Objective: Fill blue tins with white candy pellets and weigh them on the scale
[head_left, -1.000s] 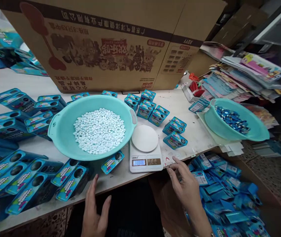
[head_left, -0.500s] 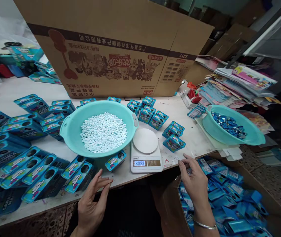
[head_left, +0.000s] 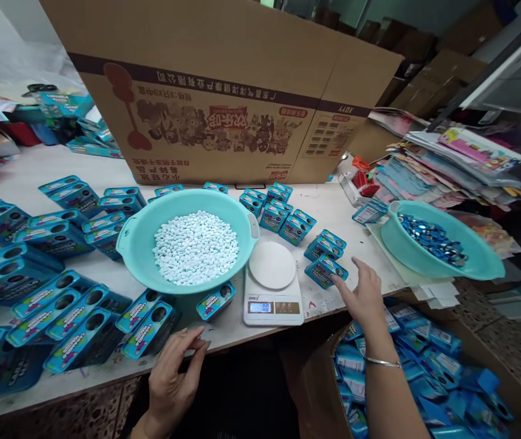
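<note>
My right hand [head_left: 363, 294] reaches over the table edge with fingers apart, just short of a small blue tin [head_left: 325, 271]; it holds nothing. At the near table edge my left hand [head_left: 176, 369] rests with fingers loosely spread and empty, close to a blue box [head_left: 147, 329]. Between the hands stands a white digital scale [head_left: 273, 292] with a round white platter and a lit display. Behind it a teal basin [head_left: 136, 244] holds a heap of white tablets [head_left: 196, 247]. One small tin [head_left: 215, 300] lies under the basin's front rim.
A big printed cardboard box [head_left: 224, 97] stands along the back. Several blue boxes [head_left: 59, 305] cover the left of the table, several small tins [head_left: 283, 213] the middle. A second teal basin [head_left: 407, 253] with blue pieces sits right. A carton of blue packets [head_left: 425, 372] stands below right. Paper stacks [head_left: 448, 158] lie at the far right.
My right hand has risen from the carton's edge and moved forward toward the small tins. The left hand has settled onto the table edge. The camera has tilted slightly.
</note>
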The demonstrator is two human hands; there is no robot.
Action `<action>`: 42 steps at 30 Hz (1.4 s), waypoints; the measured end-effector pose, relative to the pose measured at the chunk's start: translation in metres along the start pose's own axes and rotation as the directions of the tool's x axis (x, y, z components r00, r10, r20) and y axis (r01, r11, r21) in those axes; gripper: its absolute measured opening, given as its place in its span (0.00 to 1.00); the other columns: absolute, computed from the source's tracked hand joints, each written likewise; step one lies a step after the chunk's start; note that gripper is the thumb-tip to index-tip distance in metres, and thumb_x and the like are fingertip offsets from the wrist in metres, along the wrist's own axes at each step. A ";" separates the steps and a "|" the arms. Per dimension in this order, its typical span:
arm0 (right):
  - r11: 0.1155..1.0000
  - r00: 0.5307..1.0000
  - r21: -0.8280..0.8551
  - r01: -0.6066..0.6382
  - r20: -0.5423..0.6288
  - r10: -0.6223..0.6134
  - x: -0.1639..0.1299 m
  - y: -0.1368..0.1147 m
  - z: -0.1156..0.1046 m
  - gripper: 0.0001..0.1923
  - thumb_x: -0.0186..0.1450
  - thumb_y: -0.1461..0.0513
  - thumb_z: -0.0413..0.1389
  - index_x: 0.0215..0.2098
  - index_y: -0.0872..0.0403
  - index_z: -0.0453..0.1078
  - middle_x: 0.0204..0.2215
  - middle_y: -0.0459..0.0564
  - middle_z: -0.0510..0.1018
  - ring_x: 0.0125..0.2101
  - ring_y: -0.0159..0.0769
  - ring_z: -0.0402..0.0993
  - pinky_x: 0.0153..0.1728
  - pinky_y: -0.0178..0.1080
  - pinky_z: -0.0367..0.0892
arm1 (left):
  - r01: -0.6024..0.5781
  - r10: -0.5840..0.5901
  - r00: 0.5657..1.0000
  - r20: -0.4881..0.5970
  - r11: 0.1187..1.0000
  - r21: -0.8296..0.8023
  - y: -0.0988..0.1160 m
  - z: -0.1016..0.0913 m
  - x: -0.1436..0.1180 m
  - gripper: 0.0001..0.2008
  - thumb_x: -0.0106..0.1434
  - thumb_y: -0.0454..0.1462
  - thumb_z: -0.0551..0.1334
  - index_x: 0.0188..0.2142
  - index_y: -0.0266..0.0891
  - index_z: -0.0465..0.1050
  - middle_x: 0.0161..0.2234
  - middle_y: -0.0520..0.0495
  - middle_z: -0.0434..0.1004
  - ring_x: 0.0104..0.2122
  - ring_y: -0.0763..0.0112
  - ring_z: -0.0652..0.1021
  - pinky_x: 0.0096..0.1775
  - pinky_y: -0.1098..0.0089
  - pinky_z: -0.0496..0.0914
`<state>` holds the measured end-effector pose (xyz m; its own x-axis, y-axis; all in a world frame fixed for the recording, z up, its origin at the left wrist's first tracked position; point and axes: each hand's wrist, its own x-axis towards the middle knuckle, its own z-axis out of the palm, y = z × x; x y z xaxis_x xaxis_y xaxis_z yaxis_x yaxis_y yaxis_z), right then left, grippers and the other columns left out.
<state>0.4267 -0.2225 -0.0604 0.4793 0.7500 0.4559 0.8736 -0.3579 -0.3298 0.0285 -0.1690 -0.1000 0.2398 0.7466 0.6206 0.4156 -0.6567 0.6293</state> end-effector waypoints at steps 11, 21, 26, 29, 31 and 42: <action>0.999 0.996 0.033 -0.015 0.093 0.012 0.003 -0.007 0.003 0.25 0.66 0.46 0.50 0.51 0.55 0.68 0.42 0.58 0.75 0.39 0.47 0.73 0.38 0.46 0.67 | 0.370 -0.366 0.929 -0.060 0.927 0.062 -0.010 0.022 -0.012 0.36 0.59 0.48 0.65 0.62 0.37 0.57 0.52 0.35 0.71 0.49 0.54 0.76 0.49 0.55 0.74; 0.891 0.921 0.411 0.192 0.240 -0.308 0.050 -0.094 0.013 0.18 0.67 0.53 0.54 0.51 0.52 0.67 0.44 0.55 0.75 0.44 0.44 0.73 0.44 0.43 0.68 | 0.563 -0.562 0.826 0.039 0.826 -0.027 -0.023 0.047 0.012 0.32 0.52 0.53 0.67 0.49 0.35 0.66 0.44 0.36 0.76 0.45 0.50 0.78 0.47 0.50 0.73; 0.898 0.886 0.399 0.185 0.328 -0.328 0.054 -0.104 0.029 0.19 0.68 0.53 0.52 0.53 0.53 0.66 0.47 0.56 0.74 0.47 0.45 0.72 0.46 0.45 0.67 | 0.566 -0.564 0.824 0.052 0.820 -0.080 -0.024 0.051 0.014 0.26 0.51 0.53 0.69 0.40 0.37 0.71 0.34 0.43 0.77 0.37 0.55 0.79 0.41 0.55 0.75; 0.895 0.893 0.418 0.153 0.329 -0.306 0.054 -0.099 0.026 0.27 0.65 0.51 0.55 0.60 0.51 0.62 0.52 0.57 0.72 0.52 0.46 0.70 0.49 0.47 0.67 | 0.569 -0.568 0.822 0.050 0.814 -0.111 -0.025 0.052 0.013 0.25 0.51 0.53 0.68 0.40 0.37 0.72 0.35 0.43 0.78 0.37 0.57 0.79 0.41 0.57 0.75; 0.895 0.917 0.428 0.125 0.295 -0.269 0.053 -0.095 0.021 0.32 0.64 0.49 0.57 0.63 0.50 0.58 0.54 0.57 0.70 0.53 0.47 0.68 0.50 0.48 0.67 | 0.584 -0.582 0.811 0.058 0.799 -0.145 -0.025 0.052 0.013 0.22 0.52 0.52 0.68 0.37 0.37 0.73 0.33 0.44 0.79 0.34 0.60 0.79 0.38 0.60 0.75; 0.839 0.965 0.509 0.195 0.053 -0.257 0.053 -0.128 -0.011 0.12 0.68 0.55 0.53 0.45 0.50 0.72 0.42 0.53 0.76 0.41 0.41 0.74 0.40 0.43 0.71 | 0.606 -0.604 0.792 0.087 0.762 -0.228 -0.026 0.051 0.012 0.17 0.53 0.49 0.67 0.33 0.37 0.72 0.29 0.47 0.79 0.30 0.64 0.78 0.35 0.64 0.75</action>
<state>0.3411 -0.1430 0.0148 0.2340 0.8452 0.4805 0.7831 0.1291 -0.6084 0.0653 -0.1377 -0.1328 0.0153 0.9974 0.0704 0.2622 -0.0720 0.9623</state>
